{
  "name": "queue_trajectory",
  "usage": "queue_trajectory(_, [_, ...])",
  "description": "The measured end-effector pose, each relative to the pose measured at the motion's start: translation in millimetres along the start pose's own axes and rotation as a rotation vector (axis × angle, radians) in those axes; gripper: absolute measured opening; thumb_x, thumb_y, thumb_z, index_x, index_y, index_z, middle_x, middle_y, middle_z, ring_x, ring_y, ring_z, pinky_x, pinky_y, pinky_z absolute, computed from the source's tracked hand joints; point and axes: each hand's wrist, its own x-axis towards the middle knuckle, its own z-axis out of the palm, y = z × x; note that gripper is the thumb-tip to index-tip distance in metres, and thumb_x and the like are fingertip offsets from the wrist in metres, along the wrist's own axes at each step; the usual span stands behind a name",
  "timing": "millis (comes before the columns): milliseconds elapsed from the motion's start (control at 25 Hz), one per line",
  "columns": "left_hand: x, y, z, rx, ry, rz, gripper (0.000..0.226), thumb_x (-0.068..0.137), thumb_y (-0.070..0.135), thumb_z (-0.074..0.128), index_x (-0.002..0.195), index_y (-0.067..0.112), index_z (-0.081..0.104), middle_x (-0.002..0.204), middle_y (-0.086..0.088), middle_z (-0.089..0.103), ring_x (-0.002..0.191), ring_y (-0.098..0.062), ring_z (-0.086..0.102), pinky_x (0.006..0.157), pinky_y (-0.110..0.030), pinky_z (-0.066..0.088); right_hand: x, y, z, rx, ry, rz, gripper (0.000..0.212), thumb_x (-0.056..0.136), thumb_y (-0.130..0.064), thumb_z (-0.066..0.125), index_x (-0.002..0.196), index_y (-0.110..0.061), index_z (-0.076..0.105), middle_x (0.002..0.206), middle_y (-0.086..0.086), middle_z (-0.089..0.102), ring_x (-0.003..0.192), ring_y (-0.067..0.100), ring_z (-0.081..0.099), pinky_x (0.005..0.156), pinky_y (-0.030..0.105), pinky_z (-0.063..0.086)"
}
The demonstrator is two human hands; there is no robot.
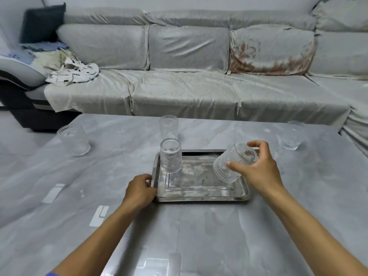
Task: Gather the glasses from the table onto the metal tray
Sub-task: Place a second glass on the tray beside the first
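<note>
A metal tray (199, 193) lies on the grey table in front of me. One ribbed clear glass (170, 156) stands upside down on the tray's far left corner. My right hand (256, 168) grips a second ribbed glass (231, 163), tilted, just above the tray's right side. My left hand (140, 191) holds the tray's left rim. Three more glasses stand on the table: one behind the tray (168, 127), one at the far left (73, 139), one at the far right (291, 135).
The glossy grey table (199, 236) reaches the bottom of the view. A long sofa (189, 90) covered in pale cloth runs behind it, with crumpled clothes (73, 72) at its left end.
</note>
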Motion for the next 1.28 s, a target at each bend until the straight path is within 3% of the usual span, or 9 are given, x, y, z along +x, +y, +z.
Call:
queue_trajectory(120, [2,-3,-3,0.0,0.008,0.024,0.031,0.071,0.003,0.061,0.088,0.027,0.071,0.068,-0.003,0.071,0.074,-0.028,0.066,0.058,-0.027,0.044,-4,-3,1,-0.035,-0.013,-0.04,0.07,0.053,-0.044,0.088,0.106,-0.04,0.042,0.105,-0.012,0.06,0.091,0.015,0.061,0.078,0.037,0.05])
queue_trajectory(440, [7,-9,-6,0.001,-0.013,0.049,0.032,0.07,0.004,0.059,0.087,0.028,0.07,0.066,-0.002,0.07,0.065,-0.023,0.062,0.055,-0.027,0.044,5,-10,28,-0.091,-0.049,-0.08,0.072,0.056,-0.041,0.088,0.11,-0.039,0.04,0.114,-0.008,0.059,0.096,0.018,0.061,0.082,0.04,0.053])
queue_trajectory(720, [7,-9,-7,-0.006,-0.021,0.035,0.036,0.07,0.006,0.061,0.09,0.035,0.065,0.071,0.002,0.071,0.07,-0.018,0.066,0.058,-0.026,0.046,23,-15,82,-0.156,-0.108,-0.153,0.073,0.059,-0.038,0.087,0.115,-0.035,0.04,0.119,-0.007,0.06,0.1,0.014,0.058,0.075,0.031,0.047])
queue_trajectory(880, [9,-10,-9,-0.003,-0.033,0.044,0.032,0.071,0.007,0.062,0.088,0.034,0.066,0.069,-0.001,0.072,0.068,-0.02,0.066,0.057,-0.026,0.047,34,-12,121,-0.223,-0.162,-0.232,0.073,0.066,-0.032,0.086,0.124,-0.028,0.042,0.128,0.0,0.058,0.109,0.02,0.059,0.078,0.03,0.048])
queue_trajectory(1080, [13,-12,-8,-0.024,-0.039,0.064,0.032,0.071,0.004,0.063,0.084,0.033,0.067,0.069,-0.01,0.071,0.058,-0.02,0.059,0.055,-0.025,0.045,37,-2,134,-0.348,-0.192,-0.267,0.073,0.068,-0.038,0.082,0.124,-0.034,0.036,0.128,0.0,0.056,0.095,0.021,0.063,0.071,0.035,0.055])
queue_trajectory(1280, [12,-12,-9,-0.006,-0.065,0.058,0.03,0.071,0.007,0.062,0.087,0.032,0.066,0.073,-0.003,0.072,0.068,-0.023,0.064,0.064,-0.03,0.052,38,-1,129,-0.381,-0.222,-0.281,0.076,0.068,-0.038,0.082,0.126,-0.036,0.033,0.126,0.002,0.056,0.086,0.019,0.061,0.067,0.034,0.054])
